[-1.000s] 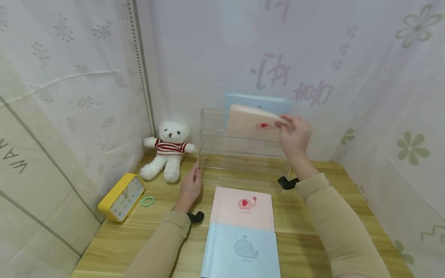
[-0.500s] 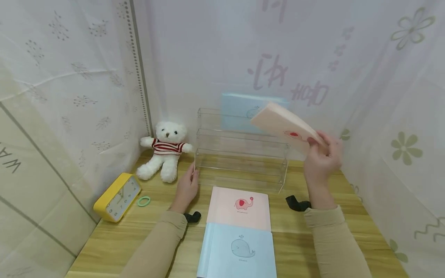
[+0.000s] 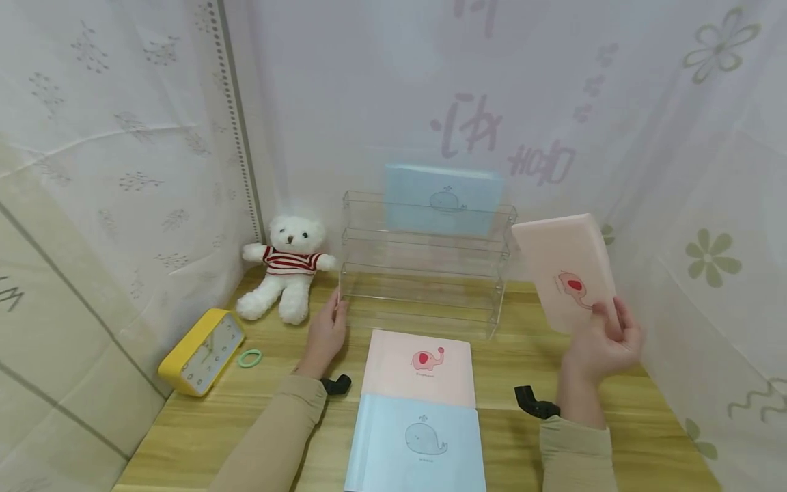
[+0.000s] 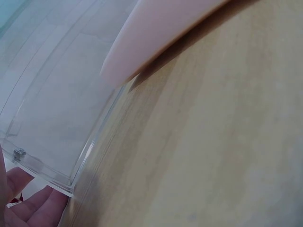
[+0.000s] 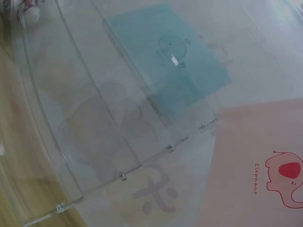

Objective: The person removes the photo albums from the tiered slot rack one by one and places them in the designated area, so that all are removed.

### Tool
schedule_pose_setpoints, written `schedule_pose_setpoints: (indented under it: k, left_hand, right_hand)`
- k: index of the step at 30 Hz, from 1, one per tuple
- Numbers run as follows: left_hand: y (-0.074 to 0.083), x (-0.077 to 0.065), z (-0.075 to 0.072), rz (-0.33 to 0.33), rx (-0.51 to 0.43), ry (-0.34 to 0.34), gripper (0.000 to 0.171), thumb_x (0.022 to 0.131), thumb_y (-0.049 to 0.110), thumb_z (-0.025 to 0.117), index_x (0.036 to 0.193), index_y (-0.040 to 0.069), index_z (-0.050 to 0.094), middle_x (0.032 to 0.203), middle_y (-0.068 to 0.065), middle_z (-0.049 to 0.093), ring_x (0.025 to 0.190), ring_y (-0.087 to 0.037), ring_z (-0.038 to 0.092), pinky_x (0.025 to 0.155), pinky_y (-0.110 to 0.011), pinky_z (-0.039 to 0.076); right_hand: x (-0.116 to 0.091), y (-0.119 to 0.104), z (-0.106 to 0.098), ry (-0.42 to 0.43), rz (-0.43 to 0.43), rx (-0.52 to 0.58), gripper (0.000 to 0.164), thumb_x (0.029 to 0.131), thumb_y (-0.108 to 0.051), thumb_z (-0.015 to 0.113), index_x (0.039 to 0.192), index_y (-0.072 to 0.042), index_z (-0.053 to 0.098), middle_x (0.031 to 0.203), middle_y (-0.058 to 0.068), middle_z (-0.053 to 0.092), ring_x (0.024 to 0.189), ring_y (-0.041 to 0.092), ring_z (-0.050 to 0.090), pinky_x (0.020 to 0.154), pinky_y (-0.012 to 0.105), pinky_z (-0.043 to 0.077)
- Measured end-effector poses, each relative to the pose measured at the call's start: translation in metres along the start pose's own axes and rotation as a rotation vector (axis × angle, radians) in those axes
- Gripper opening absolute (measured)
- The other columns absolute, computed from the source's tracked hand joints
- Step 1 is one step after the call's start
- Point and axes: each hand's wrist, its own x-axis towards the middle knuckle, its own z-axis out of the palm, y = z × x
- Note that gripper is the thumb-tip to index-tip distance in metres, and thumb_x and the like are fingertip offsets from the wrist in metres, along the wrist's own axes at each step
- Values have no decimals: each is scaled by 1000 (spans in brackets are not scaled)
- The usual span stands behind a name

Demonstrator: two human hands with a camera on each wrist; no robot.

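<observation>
A clear acrylic tiered rack [image 3: 424, 283] stands at the back of the table. My left hand [image 3: 326, 335] grips its lower left edge; in the left wrist view, fingers [image 4: 40, 208] lie against the outside of its side panel. To the right of the rack, my right hand [image 3: 605, 345] holds a pink elephant notebook [image 3: 568, 266] by its lower right corner, raised and tilted. The right wrist view shows part of this notebook [image 5: 251, 175]. A blue whale notebook [image 3: 443, 198] stands in the rack's top tier.
A second pink elephant notebook [image 3: 424, 372] and a blue whale notebook [image 3: 418, 444] lie in front of the rack. On the left are a white teddy bear [image 3: 292, 266], a yellow alarm clock [image 3: 203, 348] and a green ring [image 3: 249, 358]. Patterned curtains surround the table.
My right hand has drawn the pink elephant notebook out of the rack, then right and down toward me, turning it. My left hand has stayed on the rack's edge.
</observation>
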Motion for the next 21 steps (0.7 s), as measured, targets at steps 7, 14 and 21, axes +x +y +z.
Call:
schedule_pose_setpoints:
  k: [7, 14, 21]
  left_hand:
    - [-24, 6, 13, 66, 27, 58, 54, 119, 42, 44, 168, 18, 48, 147, -25, 70, 124, -50, 72, 99, -67, 58]
    - [-11, 2, 6, 44, 3, 50, 52, 119, 33, 47, 167, 14, 49, 147, -25, 70, 127, -51, 71, 103, -70, 57]
    - [1, 1, 1, -23, 11, 6, 51, 119, 26, 49, 168, 13, 46, 160, -24, 61, 139, -49, 66, 114, -68, 53]
  right_hand:
    - [26, 12, -17, 15, 187, 33, 40, 82, -13, 97, 119, -9, 84, 117, 2, 73, 112, 17, 70, 103, 27, 61]
    - [41, 32, -23, -7, 337, 42, 31, 91, 0, 86, 120, -8, 83, 123, 3, 68, 121, 17, 66, 98, 20, 62]
    - [42, 62, -28, -65, 447, -70, 32, 93, -9, 85, 125, -13, 82, 127, 0, 71, 118, 14, 69, 99, 20, 62]
